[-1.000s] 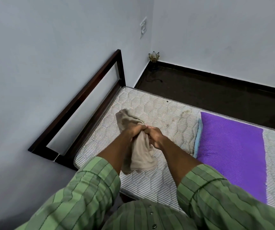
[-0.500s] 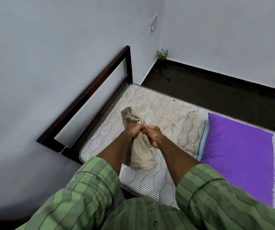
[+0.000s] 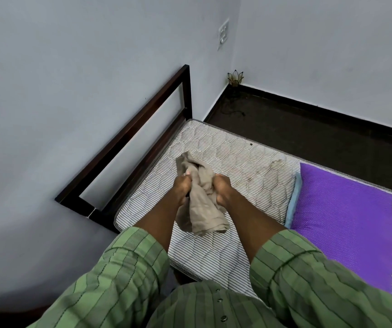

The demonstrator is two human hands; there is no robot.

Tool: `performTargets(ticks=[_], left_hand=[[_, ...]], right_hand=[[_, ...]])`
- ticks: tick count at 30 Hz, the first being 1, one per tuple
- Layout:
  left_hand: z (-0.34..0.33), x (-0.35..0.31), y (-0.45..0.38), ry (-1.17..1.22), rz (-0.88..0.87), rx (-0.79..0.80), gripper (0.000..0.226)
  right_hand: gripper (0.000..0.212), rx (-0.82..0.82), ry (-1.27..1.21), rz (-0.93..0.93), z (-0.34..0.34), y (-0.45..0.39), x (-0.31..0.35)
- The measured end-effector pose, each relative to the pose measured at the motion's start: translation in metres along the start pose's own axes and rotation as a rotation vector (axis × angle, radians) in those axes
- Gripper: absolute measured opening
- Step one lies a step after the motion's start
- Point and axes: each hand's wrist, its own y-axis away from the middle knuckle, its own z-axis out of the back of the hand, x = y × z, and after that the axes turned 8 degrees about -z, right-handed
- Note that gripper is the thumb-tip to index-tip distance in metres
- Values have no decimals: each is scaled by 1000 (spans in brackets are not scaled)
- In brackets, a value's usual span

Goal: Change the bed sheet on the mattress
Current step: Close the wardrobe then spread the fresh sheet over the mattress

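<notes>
A person in a green striped long-sleeved shirt (image 3: 124, 275) stands at the near edge of a bed and holds a bunched beige cloth (image 3: 200, 204) out over it with both hands. The left hand (image 3: 182, 188) has its grip closed tight round the left side of the bundle, the fingers curled into the fabric, with one fingertip just showing among the folds near the top. The right hand (image 3: 222, 189) has its grip wrapped round the right side in the same way. The two hands sit close together with only the cloth between them. The upper end of the cloth stands up crumpled above the knuckles, and the lower end hangs down in a loose fold, low over the bed; whether it touches the surface cannot be told.

Below the hands lies a bare quilted mattress with fine grey and white stripes (image 3: 225, 152), uncovered over the whole end next to the dark wooden bed frame (image 3: 128, 143). The frame's open rail stands against the pale grey wall (image 3: 72, 79) on the left. To the right, well apart from the hands, a purple dotted sheet (image 3: 346, 221) lies flat across the mattress, with a light blue fabric edge (image 3: 293, 200) showing along its left side.

Beyond the bed is a dark floor (image 3: 308, 131). A small gold flower-shaped holder (image 3: 235, 78) sits in the far corner, and a white switch plate (image 3: 223, 33) is fixed on the wall above it.
</notes>
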Motion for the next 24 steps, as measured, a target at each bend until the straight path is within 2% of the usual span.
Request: performTargets(ticks=[2, 4, 7, 10, 11, 14, 17, 20, 22, 24], left_hand=[[6, 2, -9, 4, 7, -99, 37], [11, -2, -13, 74, 6, -155, 29], [17, -1, -21, 101, 15, -222, 39], [16, -3, -25, 53, -1, -196, 57], [16, -3, -26, 15, -19, -195, 62], [26, -8, -23, -262, -181, -180, 67], [45, -14, -23, -818, -304, -85, 77], [52, -24, -18, -1126, -297, -121, 55], [48, -31, -14, -1256, -387, -165, 33], [50, -39, -10, -1387, -494, -209, 24]], right_hand=[[27, -94, -106, 9, 7, -7, 9], [22, -72, -104, 14, 16, -11, 15], [48, -59, 403, 119, 29, -17, 23], [44, -183, 1005, 289, 33, -21, 33], [39, -252, 1105, 316, 33, -20, 38], [29, -501, 1070, 369, 36, -13, 60], [31, -651, 860, 393, 41, -10, 84], [33, -653, 730, 361, 42, -11, 96], [32, -640, 688, 361, 40, -12, 94], [27, -664, 641, 378, 42, -14, 91]])
